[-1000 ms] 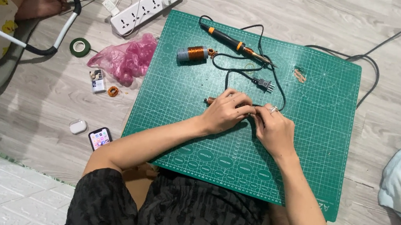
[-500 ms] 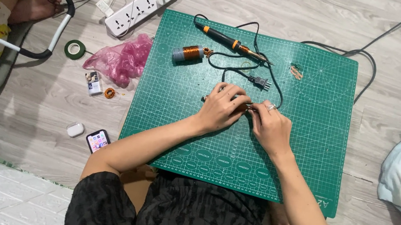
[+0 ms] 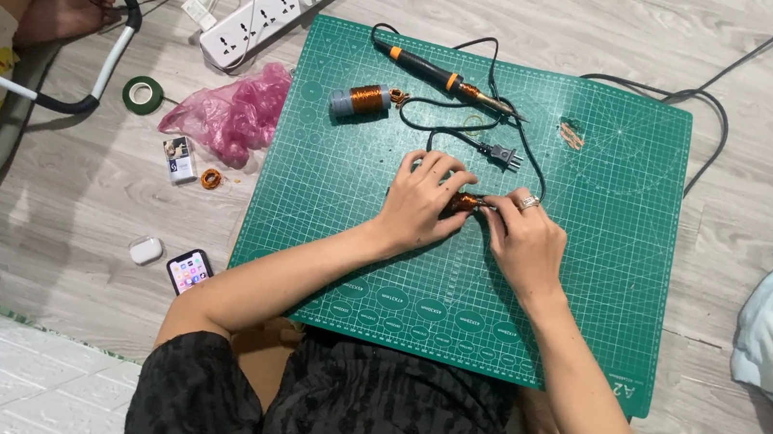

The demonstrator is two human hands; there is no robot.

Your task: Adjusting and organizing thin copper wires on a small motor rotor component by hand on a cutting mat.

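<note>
Both my hands meet mid-mat over a small copper-coloured coil [image 3: 464, 202]. Left hand [image 3: 423, 197] is curled over it from the left, fingers closed on the piece; right hand [image 3: 525, 238] pinches its right end with fingertips drawn narrow, ring on one finger. The coil sits on the green cutting mat [image 3: 346, 232], which lies on the floor, just below the loose plug [image 3: 507, 157].

Progress, my read: the coil work looks mid-way, copper already showing on the piece between my fingers. The soldering iron [image 3: 441, 75] lies untouched at the top of the mat, its plug lying loose on the mat, so any soldering looks not yet done. The copper wire spool [image 3: 359, 101] lies on its side near it.

Hard to see: fingers cover most of the coil, so I can't tell its shape, or whether a wire runs from it to the spool. Small bits at the mat's upper right [image 3: 570, 134] are too small to identify. Off the mat: power strip [image 3: 269, 12], pink plastic bag [image 3: 231, 114], tape roll [image 3: 141, 93], phone [image 3: 190, 271].
</note>
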